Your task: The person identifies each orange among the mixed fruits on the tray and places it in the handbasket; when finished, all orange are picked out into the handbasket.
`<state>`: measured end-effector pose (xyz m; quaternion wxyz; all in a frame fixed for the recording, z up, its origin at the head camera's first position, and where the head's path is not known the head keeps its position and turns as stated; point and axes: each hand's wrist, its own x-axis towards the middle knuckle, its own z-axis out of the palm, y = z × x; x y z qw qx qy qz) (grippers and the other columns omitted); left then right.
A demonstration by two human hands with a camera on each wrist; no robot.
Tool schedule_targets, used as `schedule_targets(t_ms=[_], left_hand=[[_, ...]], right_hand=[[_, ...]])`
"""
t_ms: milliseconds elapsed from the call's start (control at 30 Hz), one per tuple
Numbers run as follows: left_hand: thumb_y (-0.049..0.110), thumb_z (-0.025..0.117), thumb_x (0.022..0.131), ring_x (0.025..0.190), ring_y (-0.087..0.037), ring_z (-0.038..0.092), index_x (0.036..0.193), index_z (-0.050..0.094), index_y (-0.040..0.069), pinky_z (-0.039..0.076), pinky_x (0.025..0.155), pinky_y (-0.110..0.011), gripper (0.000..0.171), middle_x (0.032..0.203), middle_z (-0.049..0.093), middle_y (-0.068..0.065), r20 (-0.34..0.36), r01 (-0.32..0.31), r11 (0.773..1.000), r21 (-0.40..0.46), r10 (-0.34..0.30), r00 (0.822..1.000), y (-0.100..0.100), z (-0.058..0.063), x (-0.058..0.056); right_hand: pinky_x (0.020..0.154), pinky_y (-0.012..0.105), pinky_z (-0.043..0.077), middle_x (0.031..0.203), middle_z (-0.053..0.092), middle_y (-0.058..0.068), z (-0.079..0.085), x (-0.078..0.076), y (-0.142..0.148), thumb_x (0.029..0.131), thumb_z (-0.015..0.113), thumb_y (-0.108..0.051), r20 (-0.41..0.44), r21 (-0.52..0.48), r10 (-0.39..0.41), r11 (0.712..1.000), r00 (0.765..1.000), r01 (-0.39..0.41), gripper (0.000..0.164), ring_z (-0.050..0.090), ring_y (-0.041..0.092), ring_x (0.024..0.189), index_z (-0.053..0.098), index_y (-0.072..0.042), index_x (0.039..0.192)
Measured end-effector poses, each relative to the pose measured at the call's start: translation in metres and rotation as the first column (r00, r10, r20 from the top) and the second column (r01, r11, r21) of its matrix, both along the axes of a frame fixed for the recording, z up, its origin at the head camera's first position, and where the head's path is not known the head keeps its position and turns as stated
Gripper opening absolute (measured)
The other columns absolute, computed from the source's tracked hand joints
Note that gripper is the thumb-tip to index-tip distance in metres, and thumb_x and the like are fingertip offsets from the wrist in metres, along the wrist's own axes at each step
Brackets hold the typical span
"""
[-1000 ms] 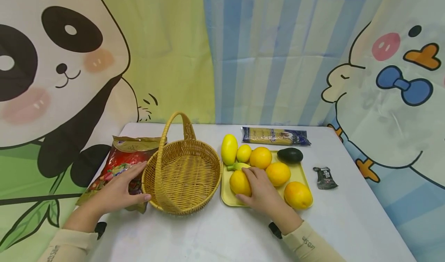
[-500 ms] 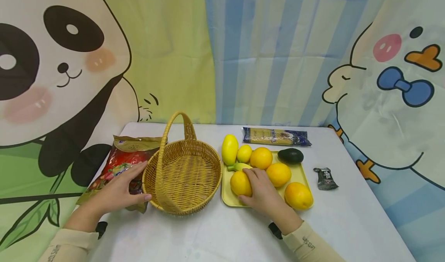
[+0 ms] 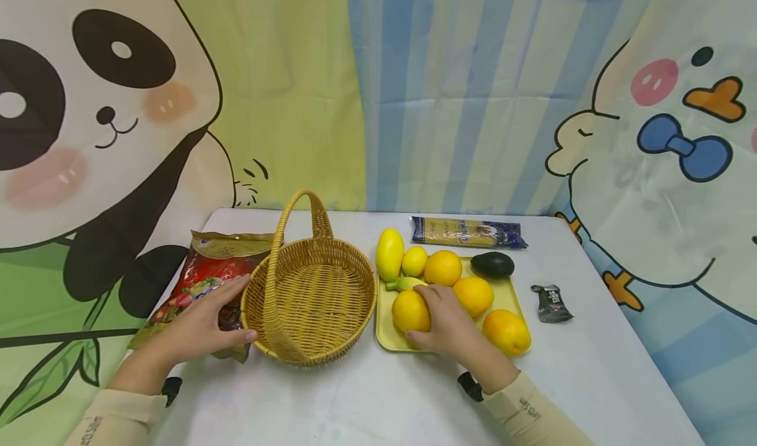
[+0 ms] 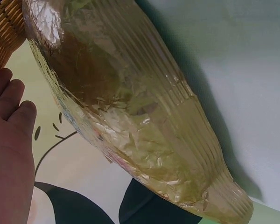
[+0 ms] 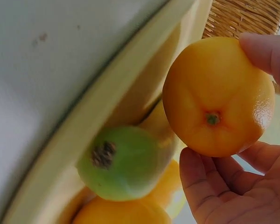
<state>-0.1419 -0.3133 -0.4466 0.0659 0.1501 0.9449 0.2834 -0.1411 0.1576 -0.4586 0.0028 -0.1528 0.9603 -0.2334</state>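
My right hand (image 3: 446, 324) holds an orange (image 5: 219, 95) at the near left of a yellow tray (image 3: 387, 342), thumb on one side and fingers on the other. Behind that orange, a pale yellow-green fruit with a green stub (image 3: 404, 284) shows partly. My left hand (image 3: 204, 324) touches the left side of a wicker basket (image 3: 313, 295) with extended fingers, its thumb near the front rim. The basket's inside holds nothing, and its arched handle stands up. Under and beside the left hand lies a red and gold plastic bag (image 4: 140, 112).
On the tray sit more oranges (image 3: 506, 332), a lemon (image 3: 414, 261), a long yellow fruit (image 3: 390, 255) and a dark green avocado-like fruit (image 3: 493, 265). Behind it lies a blue and gold packet (image 3: 470, 232). A small black wrapped packet (image 3: 551, 303) is at the right.
My right hand and forearm have shifted very slightly to the right, the orange with them. The left hand and the basket stay in place.
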Motion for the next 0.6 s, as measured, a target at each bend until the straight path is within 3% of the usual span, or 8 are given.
schedule_targets(t_ms=[600], left_hand=[[0.062, 0.084, 0.079, 0.151, -0.057, 0.032, 0.168, 0.026, 0.017, 0.032, 0.109, -0.083, 0.114, 0.169, 0.033, -0.023, -0.004, -0.005, 1.0, -0.004, 0.005, 1.0, 0.0, 0.0, 0.001]], right_hand=[[0.109, 0.051, 0.053, 0.14, 0.06, 0.015, 0.027, -0.012, 0.008, 0.076, 0.092, -0.037, -0.04, -0.001, 0.0, 1.0, 0.999, 0.0, 0.088, 0.057, 0.032, 0.127, 0.053, -0.005, 0.149]])
